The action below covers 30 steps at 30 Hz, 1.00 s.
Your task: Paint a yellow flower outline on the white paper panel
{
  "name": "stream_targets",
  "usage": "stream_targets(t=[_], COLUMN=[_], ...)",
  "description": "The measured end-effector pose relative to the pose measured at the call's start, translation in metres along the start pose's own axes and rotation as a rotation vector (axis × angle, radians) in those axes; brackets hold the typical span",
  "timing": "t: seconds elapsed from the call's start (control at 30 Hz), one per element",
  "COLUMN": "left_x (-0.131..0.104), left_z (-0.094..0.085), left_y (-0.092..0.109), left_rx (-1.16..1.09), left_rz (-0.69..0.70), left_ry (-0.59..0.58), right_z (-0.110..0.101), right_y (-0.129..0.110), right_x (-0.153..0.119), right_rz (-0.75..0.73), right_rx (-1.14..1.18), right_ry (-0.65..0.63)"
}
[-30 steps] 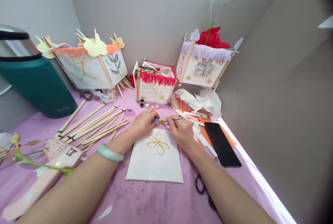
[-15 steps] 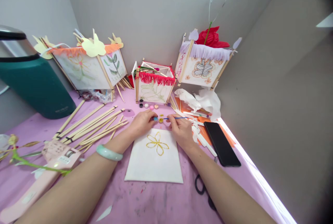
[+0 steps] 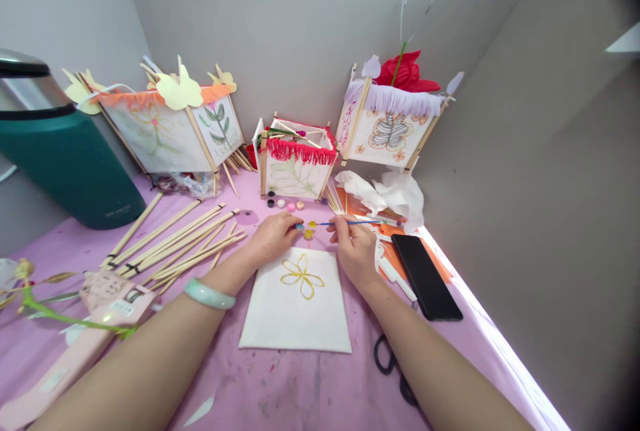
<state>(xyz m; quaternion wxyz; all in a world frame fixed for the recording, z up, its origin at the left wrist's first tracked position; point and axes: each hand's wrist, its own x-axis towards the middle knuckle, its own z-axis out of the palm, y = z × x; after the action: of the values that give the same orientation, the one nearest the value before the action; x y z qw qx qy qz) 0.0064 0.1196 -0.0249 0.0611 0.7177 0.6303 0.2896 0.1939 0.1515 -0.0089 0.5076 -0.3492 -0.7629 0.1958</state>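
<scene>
My right hand (image 3: 356,251) pinches a thin blue paintbrush (image 3: 327,223), its tip pointing left beside a small yellow paint pot (image 3: 309,235) and a little yellow-topped piece that looks like its lid (image 3: 313,223). The fingers of my left hand (image 3: 274,236) close on a small blue paint pot (image 3: 299,226). A jade-coloured bangle (image 3: 209,293) circles the left wrist. Between my forearms lies a white panel (image 3: 295,324) bearing a yellow outlined flower (image 3: 302,277). Several more paint pots (image 3: 291,207) stand just beyond my hands.
Wooden sticks (image 3: 175,244) and a pink glue gun (image 3: 70,357) lie on the left, near a green bottle (image 3: 75,164). Decorated lanterns (image 3: 300,174) line the wall. A phone (image 3: 427,277), crumpled tissue (image 3: 400,194) and black-handled scissors (image 3: 384,354) are on the right.
My right hand has drawn the paintbrush to the right and slightly away, off the yellow paint pot. My left hand has barely moved.
</scene>
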Motion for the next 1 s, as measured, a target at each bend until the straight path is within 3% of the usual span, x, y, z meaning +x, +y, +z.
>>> stream_targets(t=[0.33, 0.83, 1.0], left_x=[0.001, 0.001, 0.001], left_z=[-0.001, 0.002, 0.003], left_y=[0.000, -0.004, -0.004], left_rx=[0.003, 0.000, -0.011], left_rz=[0.007, 0.019, 0.031], left_ry=[-0.022, -0.029, -0.014], right_z=[0.003, 0.006, 0.005], right_y=[0.008, 0.010, 0.010], right_x=[-0.001, 0.001, 0.001], right_rz=[-0.126, -0.015, -0.012], right_rx=[-0.204, -0.066, -0.122], right_ry=[-0.119, -0.090, -0.074])
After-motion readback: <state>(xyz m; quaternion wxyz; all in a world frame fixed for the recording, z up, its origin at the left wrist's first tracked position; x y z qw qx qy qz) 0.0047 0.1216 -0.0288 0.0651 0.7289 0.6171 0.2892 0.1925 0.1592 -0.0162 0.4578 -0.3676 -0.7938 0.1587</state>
